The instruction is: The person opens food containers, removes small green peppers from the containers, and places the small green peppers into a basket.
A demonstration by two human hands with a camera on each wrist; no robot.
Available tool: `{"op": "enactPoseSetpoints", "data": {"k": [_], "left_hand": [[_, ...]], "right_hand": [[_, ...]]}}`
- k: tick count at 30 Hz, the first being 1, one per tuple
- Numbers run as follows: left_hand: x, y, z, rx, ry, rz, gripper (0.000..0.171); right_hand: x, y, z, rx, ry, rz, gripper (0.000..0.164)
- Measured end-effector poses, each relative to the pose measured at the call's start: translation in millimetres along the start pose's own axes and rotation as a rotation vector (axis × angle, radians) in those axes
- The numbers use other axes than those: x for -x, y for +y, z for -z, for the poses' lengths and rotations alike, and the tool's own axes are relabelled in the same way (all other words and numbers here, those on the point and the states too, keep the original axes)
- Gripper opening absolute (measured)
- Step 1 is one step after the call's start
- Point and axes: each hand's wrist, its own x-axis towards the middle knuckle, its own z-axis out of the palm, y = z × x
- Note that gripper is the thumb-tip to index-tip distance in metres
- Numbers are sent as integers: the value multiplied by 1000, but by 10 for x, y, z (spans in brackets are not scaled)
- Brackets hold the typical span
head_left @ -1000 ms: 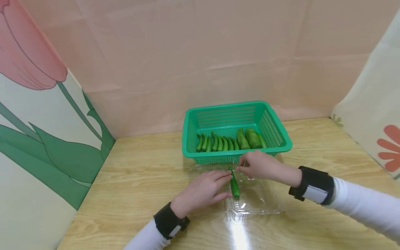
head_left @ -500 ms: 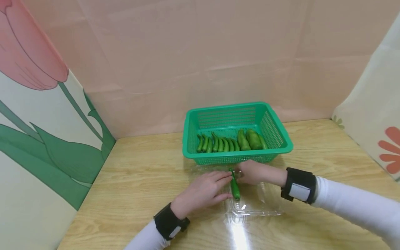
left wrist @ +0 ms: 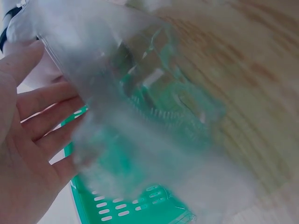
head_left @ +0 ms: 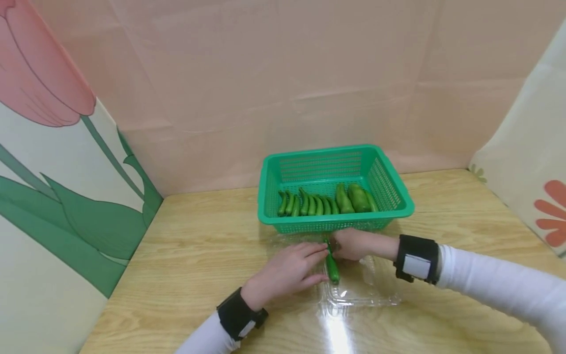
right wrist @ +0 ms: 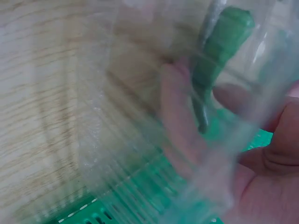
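A slender green chili pepper (head_left: pixel 333 271) lies lengthwise along the left side of a clear plastic box (head_left: pixel 371 301). My left hand (head_left: pixel 289 268) touches the box's left edge, fingers mostly straight; the left wrist view shows its fingertips against the plastic. My right hand (head_left: pixel 353 244) reaches into the box at the pepper's stem end with curled fingers. Through the plastic wall in the right wrist view, thumb and finger stand on either side of the pepper (right wrist: pixel 219 51) and pinch it near the stem. The grip is partly blurred there.
Behind the box stands a green perforated basket (head_left: pixel 336 221). Several slender peppers (head_left: pixel 311 202) line its front wall, with larger green ones (head_left: pixel 358 198) to their right. More clear plastic (head_left: pixel 285 239) spreads leftward behind my left hand on the wooden table (head_left: pixel 199 246).
My right hand has come down and slightly forward from above the box to the pepper's stem end, and its wrist has swung left. The left hand and the pepper have barely moved.
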Motion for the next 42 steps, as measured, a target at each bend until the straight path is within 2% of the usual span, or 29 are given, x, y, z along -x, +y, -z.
{"op": "enactPoseSetpoints", "data": {"k": [5,10,16,20,24,26,33,38,42], "left_hand": [[2,-2,-9,-7,22,-10,54],[2,-5,-14,-8,26,-14,55],[-2,-6,-11,-8,15,-16,55],[4,-6,-8,-4,18,-13,54],[3,-4,-3,-7,16,-14,54],[0,-1,3,-11,13,-12,55],[-3,4,16,-14,11,-11,55],[1,5,19,-10,12,-9,55],[2,9,19,-14,15,-11,55]], "right_hand": [[2,-28,17,-3,-29,26,8],[-15,-36,5,-5,-52,48,12],[-33,-37,-32,-94,-67,-39,11],[-39,-41,-45,-210,-60,-86,11],[-29,-46,-54,-404,-60,-162,7],[-22,-45,-55,-441,-50,-177,7],[-1,-71,-41,-327,22,-154,11],[19,-84,-49,-361,48,-151,10],[50,-74,-76,-363,91,-130,18]]}}
